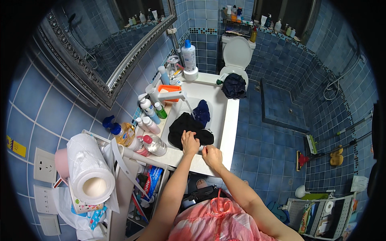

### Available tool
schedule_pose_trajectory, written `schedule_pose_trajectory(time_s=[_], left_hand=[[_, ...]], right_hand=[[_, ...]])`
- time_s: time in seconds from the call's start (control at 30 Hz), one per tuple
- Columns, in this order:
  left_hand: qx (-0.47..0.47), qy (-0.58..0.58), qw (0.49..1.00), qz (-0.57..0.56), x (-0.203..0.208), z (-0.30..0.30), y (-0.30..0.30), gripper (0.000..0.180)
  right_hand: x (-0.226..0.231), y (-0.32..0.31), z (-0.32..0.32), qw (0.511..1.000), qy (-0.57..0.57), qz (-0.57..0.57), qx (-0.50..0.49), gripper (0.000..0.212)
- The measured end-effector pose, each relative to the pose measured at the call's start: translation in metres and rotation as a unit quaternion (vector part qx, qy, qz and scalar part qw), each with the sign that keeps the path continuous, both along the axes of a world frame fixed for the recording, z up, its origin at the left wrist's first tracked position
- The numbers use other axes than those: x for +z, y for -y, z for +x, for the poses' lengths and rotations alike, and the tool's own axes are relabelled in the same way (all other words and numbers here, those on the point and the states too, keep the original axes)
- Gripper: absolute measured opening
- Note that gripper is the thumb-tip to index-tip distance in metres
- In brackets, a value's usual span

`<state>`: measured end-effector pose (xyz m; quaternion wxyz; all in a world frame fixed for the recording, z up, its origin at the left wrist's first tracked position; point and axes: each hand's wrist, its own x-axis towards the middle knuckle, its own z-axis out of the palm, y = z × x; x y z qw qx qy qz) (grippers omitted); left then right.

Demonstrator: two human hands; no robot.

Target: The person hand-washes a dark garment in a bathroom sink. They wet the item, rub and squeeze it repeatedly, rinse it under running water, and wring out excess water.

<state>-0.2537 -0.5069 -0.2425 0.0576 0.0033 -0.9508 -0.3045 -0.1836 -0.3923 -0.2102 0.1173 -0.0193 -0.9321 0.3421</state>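
Note:
A wet-looking black garment [184, 127] lies bunched in the white washbasin [217, 120], with a dark blue cloth [202, 112] beside it on the far side. Water runs in a thin stream from the white faucet [173, 95] down toward the two cloths. My left hand [190, 141] presses onto the near part of the black garment, its fingers curled into the fabric. Just right of it, my right hand [212, 156] is closed in a fist at the basin's near edge. Something small and pale shows between the hands; what the right fingers hold is hidden.
A dark bundled cloth [233, 86] sits on the far right corner of the counter, before the toilet [236, 54]. Bottles, among them a pink-capped one [155, 145], crowd the left ledge near an orange box [170, 92]. Paper rolls [90, 180] stand left above an open drawer [148, 188].

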Motion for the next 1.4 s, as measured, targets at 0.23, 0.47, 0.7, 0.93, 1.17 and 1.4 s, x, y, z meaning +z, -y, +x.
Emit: schedule_pose_trajectory(time_s=[0.23, 0.47, 0.7, 0.93, 1.17, 1.4], left_hand=[[-0.003, 0.004, 1.000, 0.004, -0.0004, 0.0004, 0.0006, 0.028], [-0.001, 0.005, 1.000, 0.003, 0.0003, -0.0001, -0.0012, 0.029], [0.001, 0.005, 1.000, -0.003, -0.0010, 0.0000, -0.0004, 0.029], [0.001, 0.007, 1.000, -0.006, 0.0001, -0.0003, -0.0004, 0.029], [0.001, 0.018, 1.000, 0.000, 0.0006, -0.0003, -0.0016, 0.029], [0.004, 0.009, 1.000, 0.000, 0.0013, 0.0007, -0.0007, 0.028]], right_hand=[[-0.0034, 0.0005, 0.0002, 1.000, 0.002, 0.006, -0.004, 0.022], [-0.0014, -0.0005, -0.0004, 1.000, 0.001, 0.008, -0.001, 0.023], [-0.0008, -0.0001, -0.0005, 1.000, 0.005, 0.003, 0.002, 0.022], [-0.0003, -0.0002, -0.0001, 1.000, 0.001, 0.000, 0.002, 0.022], [-0.0003, -0.0012, 0.0001, 1.000, 0.008, 0.005, 0.002, 0.022], [-0.0002, -0.0004, -0.0003, 1.000, 0.007, 0.001, 0.004, 0.023]])
